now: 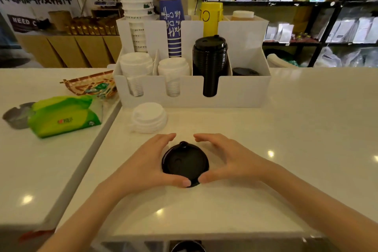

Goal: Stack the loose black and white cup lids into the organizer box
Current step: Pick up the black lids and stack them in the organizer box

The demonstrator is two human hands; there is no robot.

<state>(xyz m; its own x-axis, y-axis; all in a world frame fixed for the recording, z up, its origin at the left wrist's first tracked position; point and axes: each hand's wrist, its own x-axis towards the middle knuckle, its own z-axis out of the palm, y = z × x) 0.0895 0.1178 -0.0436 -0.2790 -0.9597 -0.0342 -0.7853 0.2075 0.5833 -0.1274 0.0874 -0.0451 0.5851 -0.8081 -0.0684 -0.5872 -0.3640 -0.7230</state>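
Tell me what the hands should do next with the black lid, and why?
Probably lift it straight up. The left hand and right hand cup the black lid on the counter, thumbs at its near rim. It lies outside the organizer box, where the black stack stands right of the white ones.

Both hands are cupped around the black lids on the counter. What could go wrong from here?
1. The left hand and right hand hold the loose black lids only by the rim; if this is a pile, it may slide apart on lifting.
2. The tall black stack in the organizer box already rises above the front wall, so adding more might topple it.
3. The loose white lids lie between hands and box and could be knocked.
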